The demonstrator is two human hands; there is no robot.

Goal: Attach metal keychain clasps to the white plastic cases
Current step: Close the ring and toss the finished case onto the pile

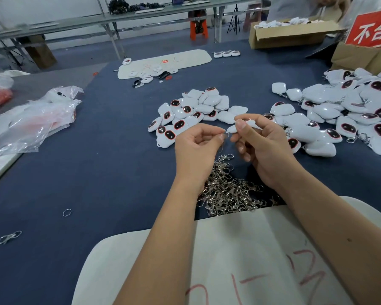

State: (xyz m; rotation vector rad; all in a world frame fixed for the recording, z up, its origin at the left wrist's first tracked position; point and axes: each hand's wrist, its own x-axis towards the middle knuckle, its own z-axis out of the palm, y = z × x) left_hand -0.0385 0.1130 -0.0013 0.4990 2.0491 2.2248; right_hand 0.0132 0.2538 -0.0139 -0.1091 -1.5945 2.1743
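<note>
A blue-covered work table [101, 172] fills the view. At its near edge a white board with red handwriting [240, 260] is laid, and both forearms are rested across it. To the right a large heap of white plastic cases [350, 111] is spread, several with clasps already hanging from them; behind it a cardboard box with a red sign [370, 29] is seen. A smaller pile of white cases [189, 113] with dark oval windows is gathered at the centre. At the left edge crumpled clear plastic bags [35, 119] are heaped. Farther back a second white board [165, 62] is laid, with a few cases on it. A tangled heap of metal keychain clasps [227, 190] lies between the wrists, just beyond the near board.

One white case [242, 127] is gripped in the right hand [264, 146], above the table, between thumb and curled fingers. A clasp ring [226, 135] is pinched by the left hand [198, 148] at the case's end; whether it is threaded cannot be told. A loose split ring [67, 212] and a stray clasp [9, 237] lie apart at the left.
</note>
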